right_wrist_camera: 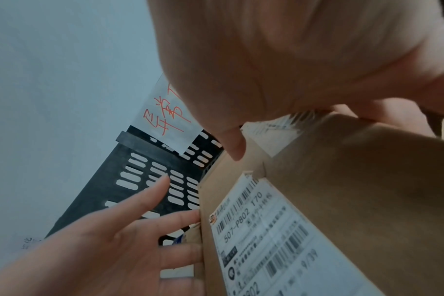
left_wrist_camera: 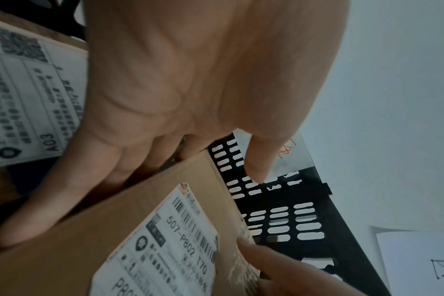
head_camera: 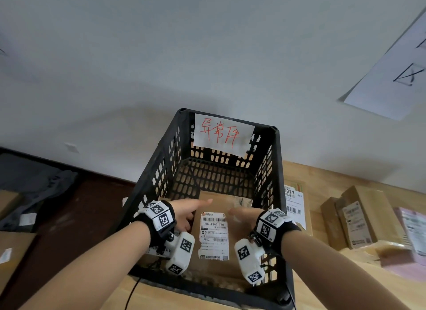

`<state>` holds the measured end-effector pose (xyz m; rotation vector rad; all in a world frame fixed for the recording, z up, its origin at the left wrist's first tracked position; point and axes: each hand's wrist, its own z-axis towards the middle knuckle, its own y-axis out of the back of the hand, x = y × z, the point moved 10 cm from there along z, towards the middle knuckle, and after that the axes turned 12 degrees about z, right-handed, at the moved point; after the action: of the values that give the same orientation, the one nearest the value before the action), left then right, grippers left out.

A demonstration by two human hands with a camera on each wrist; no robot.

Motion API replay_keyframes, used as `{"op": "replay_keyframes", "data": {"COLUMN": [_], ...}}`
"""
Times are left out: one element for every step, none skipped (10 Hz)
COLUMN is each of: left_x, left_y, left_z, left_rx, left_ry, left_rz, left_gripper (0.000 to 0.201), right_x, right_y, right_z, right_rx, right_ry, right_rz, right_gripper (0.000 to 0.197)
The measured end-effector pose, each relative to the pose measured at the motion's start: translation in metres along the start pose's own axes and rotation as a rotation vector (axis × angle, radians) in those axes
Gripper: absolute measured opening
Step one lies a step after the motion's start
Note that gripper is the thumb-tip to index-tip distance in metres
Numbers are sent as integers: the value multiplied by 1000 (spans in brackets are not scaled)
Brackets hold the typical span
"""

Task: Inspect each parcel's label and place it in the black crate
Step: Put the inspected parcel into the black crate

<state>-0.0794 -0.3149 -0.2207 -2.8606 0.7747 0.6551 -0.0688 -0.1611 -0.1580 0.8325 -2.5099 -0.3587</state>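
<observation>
Though low inside the black crate [head_camera: 161, 169], at 12 o'clock from the body, could yet tip and land face-down if let go unevenly; at 9 o'clock of the parcel [head_camera: 216, 202], left hand [head_camera: 184, 214] merely propping the edge with straight fingers, thumb free; label [head_camera: 214, 236] facing up, fine print blurred; at 3 o'clock, right hand [head_camera: 246, 215] pinching, thumb on top, fingers hidden underneath; unclear whether resting or hanging.

Paper sheet [head_camera: 391, 63] hangs on grey wall [head_camera: 161, 56]; wooden table [head_camera: 322, 178] below.
</observation>
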Motion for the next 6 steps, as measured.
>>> {"op": "replay_keyframes", "data": {"left_x": [3,5,1,-6,-11,-18], "left_y": [0,-1,3,7,7,12], "left_z": [1,1,-6,-12,-20,-31], "left_rx": [6,12,-22,-68,-86,-137], "left_ry": [17,26,0,-43,-78,-135], "left_rz": [43,75,69,52,35,31], "left_gripper": [91,90,86,76,71,62], "right_x": [-10,-6,-12,-9,-11,-16], "right_y": [-8,-10,-3,8,12,18], "right_z": [11,10,7,11,4,-6], "right_rx": [21,35,-9,-99,-111,-92], "right_ry": [-30,59,28,114,130,128], "right_rz": [198,142,365,366,401,398], "right_gripper": [38,31,40,45,52,57]}}
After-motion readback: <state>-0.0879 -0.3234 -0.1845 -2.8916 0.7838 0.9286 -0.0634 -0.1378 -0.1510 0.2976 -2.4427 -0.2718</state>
